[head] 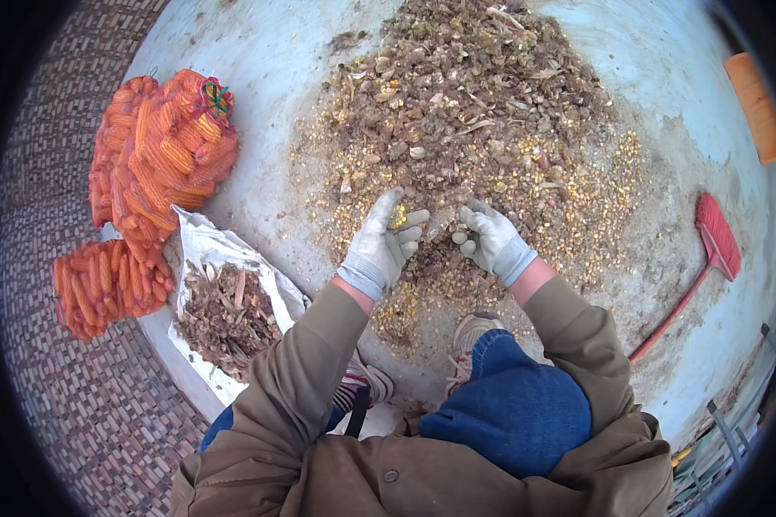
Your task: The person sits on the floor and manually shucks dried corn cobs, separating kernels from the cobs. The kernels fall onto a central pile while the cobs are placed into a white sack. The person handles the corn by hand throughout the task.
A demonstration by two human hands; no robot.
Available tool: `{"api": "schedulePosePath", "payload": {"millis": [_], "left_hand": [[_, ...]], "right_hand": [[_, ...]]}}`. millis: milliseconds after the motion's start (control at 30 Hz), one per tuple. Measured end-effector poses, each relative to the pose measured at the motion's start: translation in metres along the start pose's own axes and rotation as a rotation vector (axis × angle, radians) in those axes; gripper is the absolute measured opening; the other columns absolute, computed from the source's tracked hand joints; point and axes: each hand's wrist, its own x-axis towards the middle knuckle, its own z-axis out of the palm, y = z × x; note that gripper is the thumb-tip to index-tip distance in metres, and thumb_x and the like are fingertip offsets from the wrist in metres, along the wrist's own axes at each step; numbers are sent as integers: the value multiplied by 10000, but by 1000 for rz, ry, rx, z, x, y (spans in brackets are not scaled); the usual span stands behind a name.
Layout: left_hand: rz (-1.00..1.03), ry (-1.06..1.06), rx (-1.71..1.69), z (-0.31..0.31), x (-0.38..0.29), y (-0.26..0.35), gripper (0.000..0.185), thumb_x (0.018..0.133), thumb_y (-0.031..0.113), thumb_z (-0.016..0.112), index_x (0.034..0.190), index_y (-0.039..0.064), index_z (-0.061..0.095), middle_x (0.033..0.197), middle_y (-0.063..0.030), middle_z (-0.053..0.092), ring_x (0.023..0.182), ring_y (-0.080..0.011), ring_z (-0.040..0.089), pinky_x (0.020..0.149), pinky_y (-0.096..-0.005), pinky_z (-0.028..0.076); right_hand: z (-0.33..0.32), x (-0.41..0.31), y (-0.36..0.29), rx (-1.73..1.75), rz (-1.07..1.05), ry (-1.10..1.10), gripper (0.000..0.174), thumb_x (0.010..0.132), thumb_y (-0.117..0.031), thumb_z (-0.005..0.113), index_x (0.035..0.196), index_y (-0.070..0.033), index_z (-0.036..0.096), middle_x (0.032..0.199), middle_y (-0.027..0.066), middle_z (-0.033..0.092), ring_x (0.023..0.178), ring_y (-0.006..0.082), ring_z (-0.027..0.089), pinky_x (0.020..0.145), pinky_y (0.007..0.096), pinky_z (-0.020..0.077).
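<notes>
Both my hands wear pale grey work gloves and hover low over the near side of a big heap of corn chaff (pixel 465 116) mixed with loose yellow kernels. My left hand (pixel 385 242) is turned partly palm-up, its fingers bent loosely around a few yellow corn kernels (pixel 398 216). Facing it, my right hand (pixel 491 239) has curled fingers, and whether anything lies inside them is hidden. A blurred pale wisp of chaff (pixel 441 223) shows between the two hands. More loose kernels (pixel 394 316) lie scattered on the concrete near my shoes.
On the left stand orange mesh sacks of corn cobs (pixel 168 148), with a smaller mesh sack (pixel 113 281) below. An open white woven sack (pixel 278 291) holds chaff and husks beside my left arm. A red broom (pixel 718 236) lies right; an orange container (pixel 755 106) sits beyond.
</notes>
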Motion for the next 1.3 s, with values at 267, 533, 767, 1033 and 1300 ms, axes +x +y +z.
{"api": "schedulePosePath", "payload": {"millis": [267, 533, 767, 1033, 1300], "left_hand": [[22, 195, 342, 18, -8, -16, 839, 873, 541, 659, 1532, 252, 228, 1514, -139, 297, 1223, -294, 492, 918, -472, 460], [27, 138, 250, 21, 2, -36, 481, 930, 481, 599, 1255, 128, 558, 1219, -78, 563, 1045, -226, 579, 833, -477, 504], [-58, 31, 99, 9, 5, -29, 406, 957, 434, 528, 1249, 152, 539, 1168, -61, 583, 1010, -226, 590, 798, -433, 543], [-211, -203, -389, 13, -11, -4, 356, 935, 253, 533, 1239, 71, 564, 1225, -142, 592, 1142, -323, 597, 815, -457, 618], [-78, -579, 18, 15, -35, 40, 435, 852, 116, 585, 1277, 27, 551, 1395, -255, 475, 1247, -417, 516, 865, -487, 579]], "right_hand": [[0, -11, 4, -187, -15, -59, 504, 968, -209, 606, 1382, -23, 387, 1087, 60, 609, 719, 143, 634, 514, 236, 504], [38, -33, 25, -918, -344, -226, 402, 929, -252, 557, 1262, -27, 539, 1180, 208, 607, 1091, 322, 611, 940, 374, 488], [48, -49, 3, -1506, -708, -133, 380, 914, -245, 650, 1256, -104, 563, 1170, 93, 642, 963, 277, 661, 805, 373, 552], [64, -60, -44, -1313, -992, -215, 678, 779, -509, 730, 1302, -124, 535, 1306, 123, 532, 1054, 309, 628, 860, 393, 544], [89, 33, -125, -2186, -704, 286, 1145, 651, -568, 815, 1554, -272, 176, 1612, 110, 161, 1479, 363, 140, 1137, 608, 210]]}}
